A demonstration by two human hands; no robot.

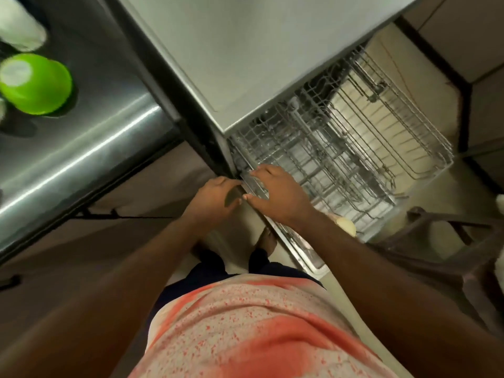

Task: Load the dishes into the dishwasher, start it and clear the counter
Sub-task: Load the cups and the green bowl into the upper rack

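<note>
Dishwasher (245, 64): open, with the wire rack (354, 148) drawn out. No dishes are visible in it, and loading is judged not yet begun.

Right hand (275, 192): set on the rack's near corner, fingers laid over the front rail and thumb opposed beneath. Judged to be grasping the rail.

Left hand (215, 197): just beside the right, fingers curled toward the same corner. Whether it holds the rail or only touches it cannot be told.

Dishes: a green bowl (35, 83) stands upturned on the steel counter (95, 132) near its far left edge. A white item (19, 23) lies beyond the bowl, cut off by the frame.

Governing relation: the dishes lie well apart from both hands, up and to the left across the counter's front edge. The rack's long axis runs the opposite way, from the hands out to the right. The left hand is nearer the bowl, so the reach would fall to it.
</note>
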